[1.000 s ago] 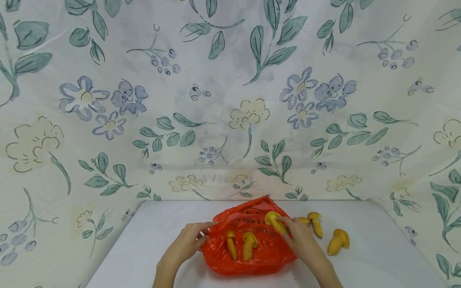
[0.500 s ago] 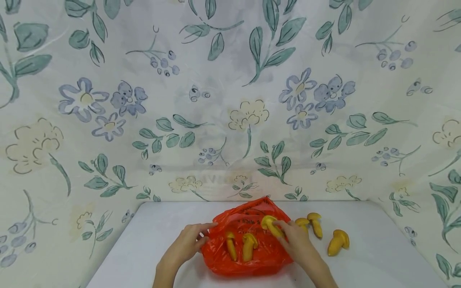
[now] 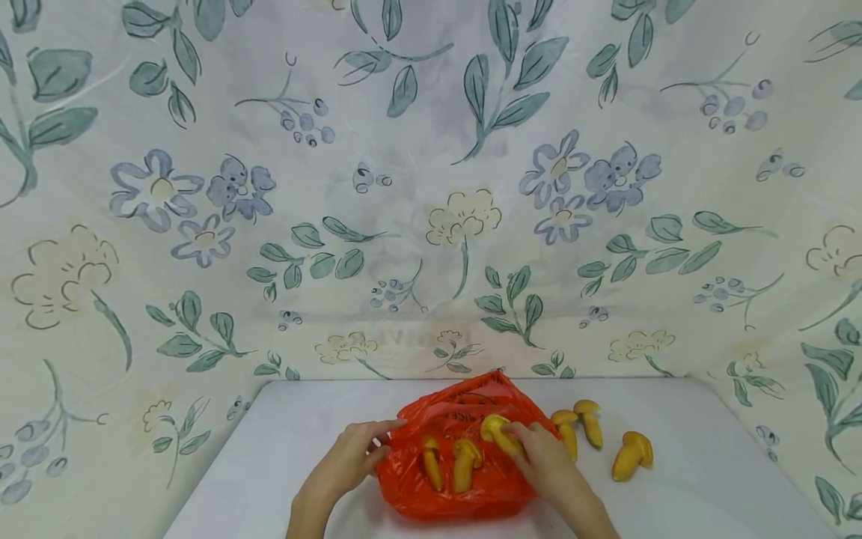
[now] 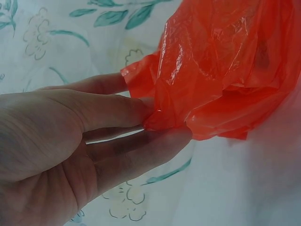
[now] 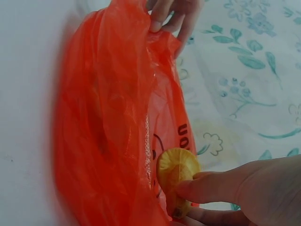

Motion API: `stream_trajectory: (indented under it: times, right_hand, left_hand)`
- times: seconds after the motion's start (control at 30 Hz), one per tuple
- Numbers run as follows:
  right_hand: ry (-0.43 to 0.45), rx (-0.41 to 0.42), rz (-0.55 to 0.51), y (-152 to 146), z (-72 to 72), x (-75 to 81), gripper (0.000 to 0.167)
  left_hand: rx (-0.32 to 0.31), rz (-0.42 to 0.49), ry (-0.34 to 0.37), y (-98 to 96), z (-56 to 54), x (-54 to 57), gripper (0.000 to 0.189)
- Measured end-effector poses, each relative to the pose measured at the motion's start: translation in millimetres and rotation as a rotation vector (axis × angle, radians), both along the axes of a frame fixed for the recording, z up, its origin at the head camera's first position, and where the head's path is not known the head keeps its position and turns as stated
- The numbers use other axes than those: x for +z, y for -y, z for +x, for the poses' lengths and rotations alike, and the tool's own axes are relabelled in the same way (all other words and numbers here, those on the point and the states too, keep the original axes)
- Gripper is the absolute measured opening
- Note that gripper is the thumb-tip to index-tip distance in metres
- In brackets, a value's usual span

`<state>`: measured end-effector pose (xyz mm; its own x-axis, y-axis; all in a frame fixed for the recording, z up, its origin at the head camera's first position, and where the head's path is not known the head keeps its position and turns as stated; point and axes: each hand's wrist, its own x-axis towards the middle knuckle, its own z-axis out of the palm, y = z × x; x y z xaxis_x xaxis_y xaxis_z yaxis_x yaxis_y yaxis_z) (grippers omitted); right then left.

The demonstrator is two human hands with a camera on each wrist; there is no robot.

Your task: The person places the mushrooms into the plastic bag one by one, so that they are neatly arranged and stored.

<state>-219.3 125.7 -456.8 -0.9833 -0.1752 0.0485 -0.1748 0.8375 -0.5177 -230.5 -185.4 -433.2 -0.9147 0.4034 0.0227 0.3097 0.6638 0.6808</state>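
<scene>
A red plastic bag [image 3: 494, 490] with dark print lies on the white table, its mouth spread. My left hand [image 3: 350, 457] pinches the bag's left edge between thumb and fingers, as the left wrist view shows close up [image 4: 108, 127]. Between the thumb and fingers of my right hand [image 3: 548, 460] is a yellow mushroom [image 3: 497, 428], held over the bag's mouth with its cap pointing up and left. Two more yellow mushrooms, one slim [image 3: 432, 468] and one thicker [image 3: 465, 468], rest in the bag. In the right wrist view, the held mushroom [image 5: 178, 165] appears against the bag's printed inner side.
To the right of the bag lie three yellow mushrooms: one partly behind my right hand [image 3: 564, 423], one beside it [image 3: 590, 423] and one farther right [image 3: 631, 457]. A flower-patterned cloth [image 3: 465, 314] rises behind the white table [image 3: 269, 464].
My right hand has moved a little left with the mushroom, farther over the bag. More of a mushroom on the table now shows beside it. My left hand stays at the bag's edge.
</scene>
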Motion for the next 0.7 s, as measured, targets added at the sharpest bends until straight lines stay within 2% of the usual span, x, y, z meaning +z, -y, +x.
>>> stream_trajectory:
  times: [0.2, 0.7]
  right_hand:
    - [0.049, 0.013, -0.023, 4, -0.3, -5.9, 0.032]
    - [0.065, 0.043, -0.033, 7, -0.2, -12.1, 0.028]
  left_hand:
    - [0.003, -0.015, 0.023, -0.7, 0.2, -1.4, 0.043]
    - [0.001, -0.012, 0.012, -0.9, -2.2, -2.1, 0.043]
